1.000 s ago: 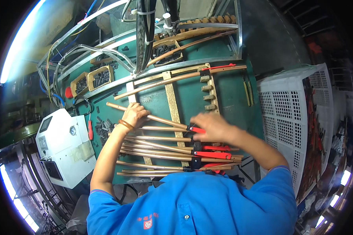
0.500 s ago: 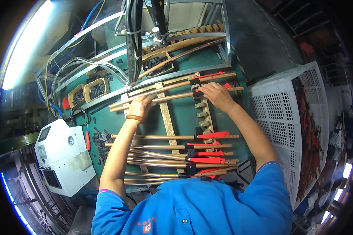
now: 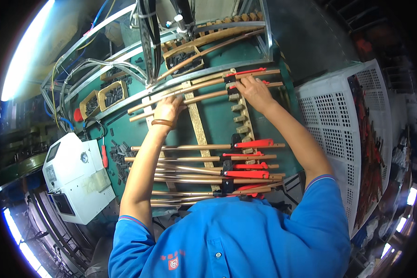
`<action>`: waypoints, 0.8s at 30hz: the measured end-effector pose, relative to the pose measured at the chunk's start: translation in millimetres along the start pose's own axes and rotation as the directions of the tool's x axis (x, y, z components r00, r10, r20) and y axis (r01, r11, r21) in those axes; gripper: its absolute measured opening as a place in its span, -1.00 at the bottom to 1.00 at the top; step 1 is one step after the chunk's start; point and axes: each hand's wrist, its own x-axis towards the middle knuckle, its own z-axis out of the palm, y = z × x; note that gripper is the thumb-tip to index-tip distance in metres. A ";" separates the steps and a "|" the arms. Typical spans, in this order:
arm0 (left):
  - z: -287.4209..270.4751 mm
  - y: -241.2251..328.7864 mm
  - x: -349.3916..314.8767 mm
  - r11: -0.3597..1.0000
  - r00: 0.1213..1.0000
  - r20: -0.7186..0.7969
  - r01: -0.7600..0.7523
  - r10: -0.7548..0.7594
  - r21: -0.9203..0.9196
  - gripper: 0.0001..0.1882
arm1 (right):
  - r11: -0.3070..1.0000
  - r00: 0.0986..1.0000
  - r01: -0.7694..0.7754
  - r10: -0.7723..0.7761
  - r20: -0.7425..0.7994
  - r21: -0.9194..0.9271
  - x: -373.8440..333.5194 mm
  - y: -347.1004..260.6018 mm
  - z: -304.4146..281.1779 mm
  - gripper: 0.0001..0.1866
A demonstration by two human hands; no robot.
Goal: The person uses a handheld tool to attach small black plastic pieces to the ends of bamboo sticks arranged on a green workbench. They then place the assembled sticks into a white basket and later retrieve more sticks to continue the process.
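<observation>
My left hand (image 3: 167, 109) presses on a long copper rod (image 3: 208, 96) lying across the far part of the green bench (image 3: 217, 120). My right hand (image 3: 254, 91) grips the same rod near its red-and-black end piece (image 3: 236, 83). A second rod with a red end (image 3: 245, 74) lies just beyond it. Nearer to me, several copper rods with red handles (image 3: 245, 160) lie in a row across a notched wooden rack (image 3: 238, 113) and a wooden strip (image 3: 198, 126).
A white perforated crate (image 3: 338, 120) holding red-handled pieces stands at the right. A white box-shaped machine (image 3: 74, 178) sits at the left. Hoses and a metal frame (image 3: 148, 41) rise behind the bench. Small dark parts (image 3: 120, 155) lie at the bench's left.
Both hands have carried a rod from the near row up to the far end of the bench and set it beside the farthest rod.
</observation>
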 end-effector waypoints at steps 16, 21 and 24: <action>-53.3 7.1 -78.1 0.922 0.998 0.028 -0.039 0.054 -0.384 -0.74 | 0.907 0.999 0.044 -0.051 0.006 0.419 -71.2 -7.5 -70.2 -0.56; -22.0 -8.0 -40.1 0.956 0.991 0.066 -0.096 0.119 -0.277 -0.68 | 0.941 0.997 0.077 -0.073 -0.023 0.331 -55.4 30.1 -14.6 -0.64; -1.0 -12.7 -52.4 0.953 0.997 0.074 0.015 0.007 -0.302 -0.68 | 0.934 0.994 0.102 -0.108 0.000 0.342 -52.7 27.4 -11.9 -0.65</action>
